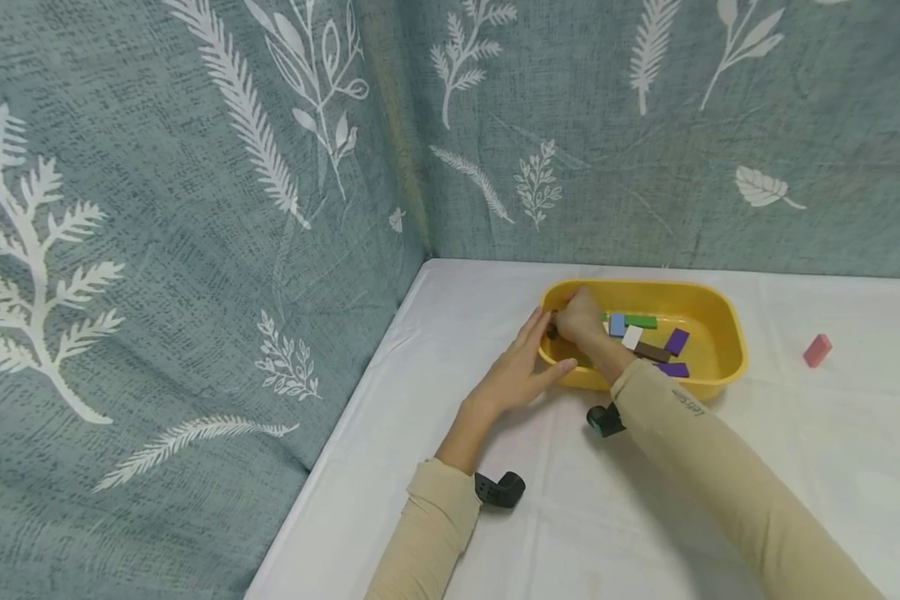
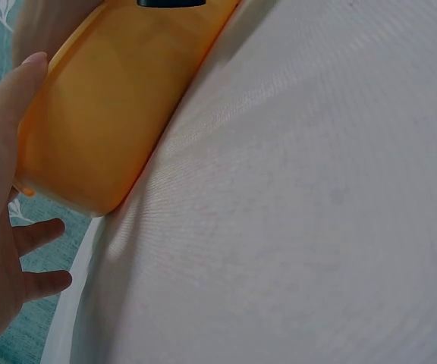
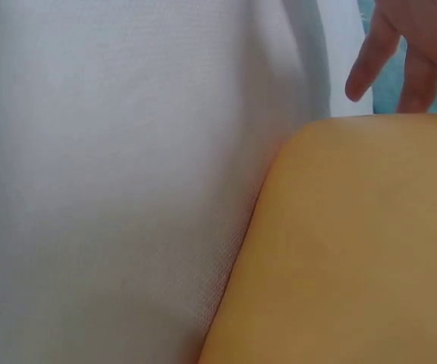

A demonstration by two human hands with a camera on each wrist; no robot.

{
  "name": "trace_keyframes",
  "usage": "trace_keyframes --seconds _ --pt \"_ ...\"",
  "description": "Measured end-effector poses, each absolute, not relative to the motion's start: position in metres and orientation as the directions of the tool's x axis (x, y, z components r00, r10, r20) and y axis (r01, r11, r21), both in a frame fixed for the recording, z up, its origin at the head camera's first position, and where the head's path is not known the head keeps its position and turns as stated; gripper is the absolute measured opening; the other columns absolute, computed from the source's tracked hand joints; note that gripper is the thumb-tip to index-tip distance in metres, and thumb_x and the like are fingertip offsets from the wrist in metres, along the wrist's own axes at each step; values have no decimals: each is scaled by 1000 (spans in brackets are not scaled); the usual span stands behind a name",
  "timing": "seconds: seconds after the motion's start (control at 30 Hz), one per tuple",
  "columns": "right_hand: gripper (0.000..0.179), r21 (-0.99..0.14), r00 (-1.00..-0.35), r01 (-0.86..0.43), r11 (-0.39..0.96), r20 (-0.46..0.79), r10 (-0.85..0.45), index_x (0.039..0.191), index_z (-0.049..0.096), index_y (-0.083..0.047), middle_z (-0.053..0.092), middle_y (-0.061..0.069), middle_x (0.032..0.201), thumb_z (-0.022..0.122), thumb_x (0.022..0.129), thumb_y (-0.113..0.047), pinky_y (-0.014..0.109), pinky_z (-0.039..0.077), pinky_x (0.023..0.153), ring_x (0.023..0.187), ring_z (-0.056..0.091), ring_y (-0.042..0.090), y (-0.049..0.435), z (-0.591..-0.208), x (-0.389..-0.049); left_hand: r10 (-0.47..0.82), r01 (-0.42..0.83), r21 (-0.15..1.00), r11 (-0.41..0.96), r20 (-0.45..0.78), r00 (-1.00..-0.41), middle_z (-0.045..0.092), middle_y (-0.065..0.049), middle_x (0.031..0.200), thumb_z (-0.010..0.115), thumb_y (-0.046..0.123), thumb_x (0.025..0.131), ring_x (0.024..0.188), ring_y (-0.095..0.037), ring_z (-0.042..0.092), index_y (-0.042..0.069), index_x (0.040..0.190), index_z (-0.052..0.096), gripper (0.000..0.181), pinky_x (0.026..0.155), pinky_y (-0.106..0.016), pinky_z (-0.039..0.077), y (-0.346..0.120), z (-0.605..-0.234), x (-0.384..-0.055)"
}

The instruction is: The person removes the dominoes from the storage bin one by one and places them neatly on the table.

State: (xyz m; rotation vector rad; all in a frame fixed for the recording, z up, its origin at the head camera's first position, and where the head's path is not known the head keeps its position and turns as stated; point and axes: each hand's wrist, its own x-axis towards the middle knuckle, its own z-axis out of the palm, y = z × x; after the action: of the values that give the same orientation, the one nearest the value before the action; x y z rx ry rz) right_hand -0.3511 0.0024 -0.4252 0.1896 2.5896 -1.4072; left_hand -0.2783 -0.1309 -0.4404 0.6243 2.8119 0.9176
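A yellow plastic tub (image 1: 708, 333) stands on the white-covered table. My left hand (image 1: 517, 371) is at its left end, fingers spread and fairly straight; in the left wrist view the thumb (image 2: 29, 83) touches the tub's rim. Inside the tub's left end is my right hand (image 1: 581, 317), bent downward, with its fingertips hidden. Something small and dark brown (image 1: 552, 331) shows beside those fingers; whether they pinch it I cannot tell. Right of that hand lie a blue block (image 1: 617, 324), a green block (image 1: 641, 321), a white block (image 1: 632, 337), a brown block (image 1: 652, 352) and purple blocks (image 1: 677, 341).
A pink block (image 1: 817, 351) stands alone on the table (image 1: 855, 467), right of the tub. Patterned blue-green cloth (image 1: 585, 167) hangs behind the table and along its left side. Black wrist cameras show below both hands.
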Motion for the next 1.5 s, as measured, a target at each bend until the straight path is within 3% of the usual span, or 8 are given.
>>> trace_keyframes --seconds 0.13,0.37,0.53,0.8,0.97,1.13,1.3,1.5 --pt "47 -890 -957 241 388 -284 -56 130 35 6 46 24 124 58 91 -6 37 45 90 106 49 30 8 -425 -352 419 350 589 729 21 -908 -5 2 159 48 51 96 143 -21 11 14 154 3 82 112 -42 20 -129 -441 -279" --pt "54 -914 -895 403 39 -403 -190 141 21 8 49 7 91 46 93 3 32 51 81 70 54 11 14 -425 -354 425 364 591 720 39 -904 -4 0 159 50 50 96 143 -22 11 13 154 3 83 112 -41 20 -125 -443 -278" --pt "54 -905 -885 424 -7 -413 -214 140 19 8 51 2 72 45 93 4 27 52 67 59 53 9 15 -425 -354 420 366 605 708 57 -906 -1 -5 159 51 48 96 142 -24 13 12 154 5 82 111 -42 20 -125 -445 -277" --pt "56 -886 -860 460 -51 -431 -274 142 16 4 47 1 71 45 94 1 23 52 65 55 50 6 23 -425 -354 407 351 606 714 48 -912 -2 -2 160 49 52 96 142 -26 14 14 154 5 83 110 -47 22 -126 -445 -276" --pt "65 -901 -865 434 -28 -407 -295 146 10 3 47 6 84 48 92 -1 24 53 70 59 53 7 29 -422 -355 419 358 604 712 42 -907 -3 0 159 49 53 95 142 -26 14 15 154 4 84 110 -48 22 -126 -443 -278" --pt "66 -931 -884 364 -9 -342 -319 147 13 -1 52 8 84 51 92 -3 29 53 71 63 57 13 37 -417 -354 419 360 601 714 47 -907 -3 -1 159 48 56 94 142 -26 13 13 154 5 85 110 -48 23 -127 -442 -280" --pt "62 -969 -899 246 27 -239 -367 148 17 -5 51 15 107 50 96 -8 41 47 89 96 55 28 52 -406 -352 420 365 601 711 53 -906 -3 -2 160 45 60 93 142 -26 12 12 154 5 87 110 -49 22 -129 -443 -281" --pt "60 -980 -886 197 -28 -165 -434 149 19 -5 29 27 139 49 98 -3 53 37 100 125 34 45 76 -393 -351 401 338 615 712 39 -915 -3 -1 160 45 62 92 142 -27 12 13 154 5 89 109 -50 22 -131 -444 -280"
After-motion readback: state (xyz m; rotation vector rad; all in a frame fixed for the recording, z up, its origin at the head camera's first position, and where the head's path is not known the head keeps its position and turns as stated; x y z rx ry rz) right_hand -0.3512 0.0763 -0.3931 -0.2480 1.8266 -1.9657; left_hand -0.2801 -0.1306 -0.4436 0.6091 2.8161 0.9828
